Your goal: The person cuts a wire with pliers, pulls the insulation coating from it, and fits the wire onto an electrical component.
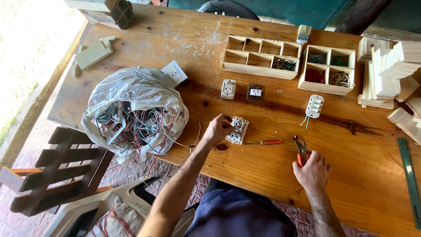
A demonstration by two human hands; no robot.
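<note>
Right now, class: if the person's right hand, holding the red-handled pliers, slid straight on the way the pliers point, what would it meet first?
The right hand holds the red-handled pliers pointing up the wooden table and slightly left. Bare wood lies ahead; further on, probably the small dark square socket module, though depth is hard to judge.

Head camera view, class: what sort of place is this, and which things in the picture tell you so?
Probably a home or hobby workbench for electrical salvage. A scuffed wooden table bears a plastic bag full of tangled wires, wooden compartment boxes holding sorted wire, and loose wall sockets.
</note>
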